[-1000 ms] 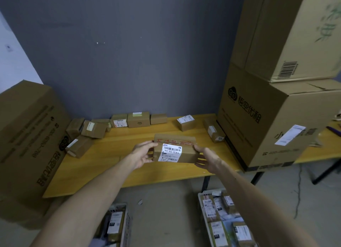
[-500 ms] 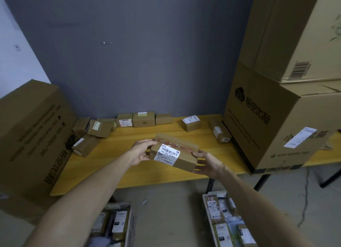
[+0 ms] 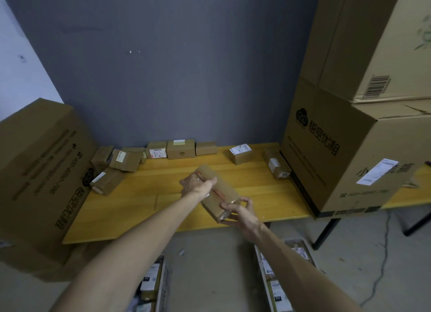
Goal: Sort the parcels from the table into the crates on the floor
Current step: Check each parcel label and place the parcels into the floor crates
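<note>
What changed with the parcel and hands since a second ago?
The parcel was turned above the table: earlier level with its white label facing the camera, now slanted, label out of sight. Both hands kept their grip, left hand at the far end, right hand at the near end. The parcels by the wall stayed put.

grey wall [image 3: 175, 78], stacked cartons [image 3: 338, 162], left carton [image 3: 35, 172]
</note>
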